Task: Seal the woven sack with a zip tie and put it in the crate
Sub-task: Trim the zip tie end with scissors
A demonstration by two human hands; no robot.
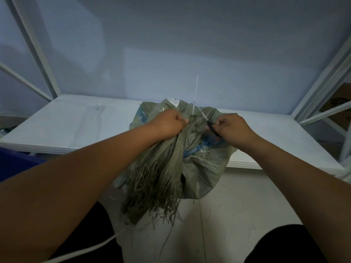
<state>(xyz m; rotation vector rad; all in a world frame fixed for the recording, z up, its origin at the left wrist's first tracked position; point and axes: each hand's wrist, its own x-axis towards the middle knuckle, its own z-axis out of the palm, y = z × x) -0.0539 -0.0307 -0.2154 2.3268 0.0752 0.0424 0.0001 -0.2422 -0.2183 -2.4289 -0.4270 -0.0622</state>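
The white counter runs across the view. The woven sack lies against its near edge, between the person's forearms, with its frayed mouth hanging down toward the person. At the lower left a dark blue edge shows, probably the crate; it is well apart from the sack and on the left arm's side. The left hand is fisted round the gathered neck of the sack and holds the bunch tight. The right hand, just across the neck from it, is curled round the black handles of a pair of scissors. The blades slant up and to the left toward the neck. The zip tie seems already looped round the neck, though the loop itself is hidden in the folds. Its thin white tail stands almost upright between the two hands, its long axis pointing up and away from the person. The blades meet that tail low down, near its root, so the cut falls to the right hand. Whether the blades are parted or closed cannot be told.
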